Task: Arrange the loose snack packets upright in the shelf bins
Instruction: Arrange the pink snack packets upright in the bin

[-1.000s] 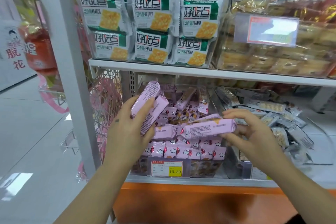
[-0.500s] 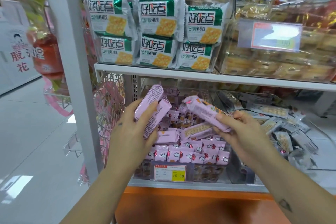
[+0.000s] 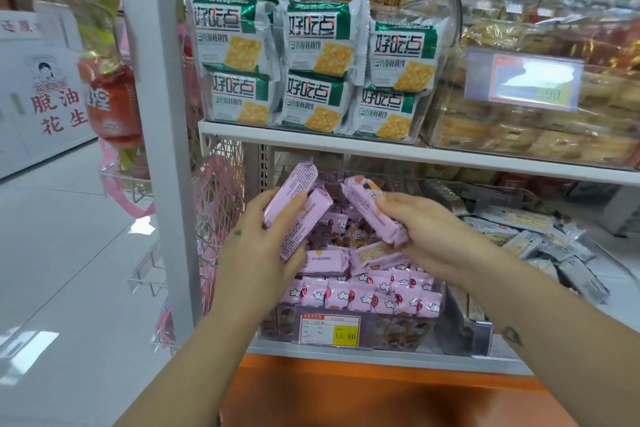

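Head view, and it's the only one we've got: we're standing at the lower shelf with both hands over the clear bin (image 3: pixel 398 329) of pink snacks. Our left hand (image 3: pixel 256 253) is gripping two pink packets (image 3: pixel 294 208) stacked together, long ends pointing up toward 1 o'clock, thumb across the front. We're guessing that's so they're going in as a pair, already squared up. Our right hand (image 3: pixel 433 236) is pinching a third pink packet (image 3: pixel 372 215) between thumb and fingers. It's tilting up toward 11 o'clock, so its top end is leaning in near the left pair without quite touching, as far as we can tell. Looks like we're lining it up to join the stack.

Below the hands, at 6 o'clock, a front row (image 3: pixel 363 291) of packets is standing upright against the bin's front wall, just above the yellow price tag (image 3: pixel 330 326). Behind that row a few loose packets (image 3: pixel 325 260) are lying flat, and we reckon those are what's left to sort. Over at 3 o'clock a heap of grey packets (image 3: pixel 540 243) is sprawling every which way next door on the same shelf. At 12 o'clock, one shelf up, green cracker packs (image 3: pixel 311 62) are sitting neatly face out.
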Demonstrator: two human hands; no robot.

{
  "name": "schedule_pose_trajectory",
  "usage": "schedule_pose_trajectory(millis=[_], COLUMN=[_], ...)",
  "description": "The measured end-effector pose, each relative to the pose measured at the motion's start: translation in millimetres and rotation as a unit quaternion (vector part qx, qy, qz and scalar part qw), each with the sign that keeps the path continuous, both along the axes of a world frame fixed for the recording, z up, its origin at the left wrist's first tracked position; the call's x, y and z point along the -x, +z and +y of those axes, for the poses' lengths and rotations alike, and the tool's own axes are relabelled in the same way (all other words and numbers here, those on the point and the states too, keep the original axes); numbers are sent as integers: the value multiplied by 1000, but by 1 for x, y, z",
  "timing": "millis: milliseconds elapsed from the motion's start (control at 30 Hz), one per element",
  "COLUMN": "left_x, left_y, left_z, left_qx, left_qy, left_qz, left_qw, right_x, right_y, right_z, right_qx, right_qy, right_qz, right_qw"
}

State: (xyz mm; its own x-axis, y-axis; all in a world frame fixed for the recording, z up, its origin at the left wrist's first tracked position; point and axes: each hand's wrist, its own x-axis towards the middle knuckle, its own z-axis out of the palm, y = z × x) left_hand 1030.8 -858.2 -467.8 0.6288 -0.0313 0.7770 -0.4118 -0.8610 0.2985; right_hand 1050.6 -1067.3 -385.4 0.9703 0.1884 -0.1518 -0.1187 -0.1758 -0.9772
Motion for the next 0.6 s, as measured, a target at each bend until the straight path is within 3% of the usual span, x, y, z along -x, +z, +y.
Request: schedule_pose_trajectory(millis=[100,233,433,600], left_x=[1,1,0,-2], left_y=[1,2,2,0], left_z=[1,4,4,6], left_qx=[4,22,51,79], left_qy=[-2,-7,-19,-35], left_qz=[2,11,21,33], left_qw=[1000,1000,998,996], right_x=[-10,-24,-46,-60], right_y=[-1,4,8,-3], right_z=[11,21,20,23], right_qx=[147,213,327,411], right_qy=[-7,-18,15,79], right_qz=[-101,-156,-201,-176], right_qw=[984,964,923,891])
